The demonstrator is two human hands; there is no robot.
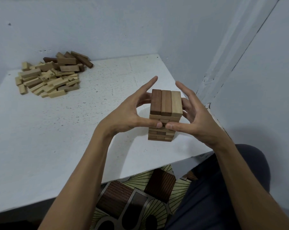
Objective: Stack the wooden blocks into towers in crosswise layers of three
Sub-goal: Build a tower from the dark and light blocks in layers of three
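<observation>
Dozens of loose blocks (52,75) lie heaped on the bench (74,130), well left of your fingers (147,124) and nearer your left hand (123,117). The tower (165,103) stands upright between both hands, its top layer's long axis running away from you. Left hand and right hand (197,120) cup it, thumbs on its near face.

One tower (160,135) near right, top layer (166,101) of three blocks: one dark, one mid-brown, one pale. One pile (50,77) far left, blocks too many to count. Two hands, left hand (123,117) and right hand (196,120); one table (57,138).
</observation>
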